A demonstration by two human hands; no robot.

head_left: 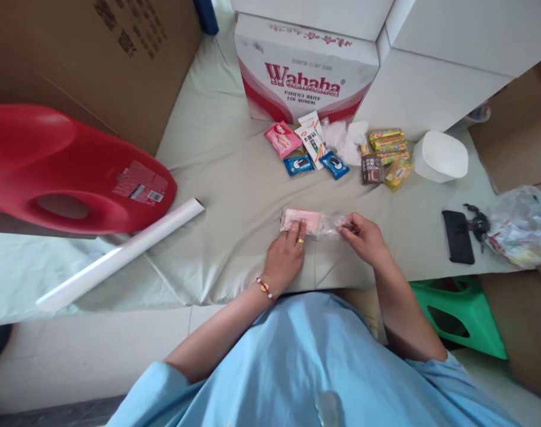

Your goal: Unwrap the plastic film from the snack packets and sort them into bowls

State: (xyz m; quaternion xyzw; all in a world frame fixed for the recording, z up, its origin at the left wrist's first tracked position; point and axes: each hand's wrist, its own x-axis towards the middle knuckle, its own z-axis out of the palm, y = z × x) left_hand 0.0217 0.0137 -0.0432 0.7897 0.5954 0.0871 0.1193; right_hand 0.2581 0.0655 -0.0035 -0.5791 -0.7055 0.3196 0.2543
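Note:
A flat pink block (pixel 312 220) in clear plastic lies on the cloth in front of me. My left hand (pixel 287 256), with a ring and a beaded bracelet, rests stretched fingers on its near side; the thumb is hidden. From the block's right end a crumpled tail of clear plastic wrap (pixel 329 225) runs to my right hand (pixel 366 238), whose fingers pinch its end. Beyond the block lie a pink snack packet (pixel 282 140), a white snack packet (pixel 312 142) and two blue packets (pixel 335 165).
Further right are a brown cocoa packet (pixel 371 170), yellow-wrapped snacks (pixel 388 142), a white bowl (pixel 440 156), a phone (pixel 458 236) and keys (pixel 477 222). A white roll (pixel 123 254) and red jug (pixel 96 172) lie left. A Wahaha carton (pixel 308 74) stands behind.

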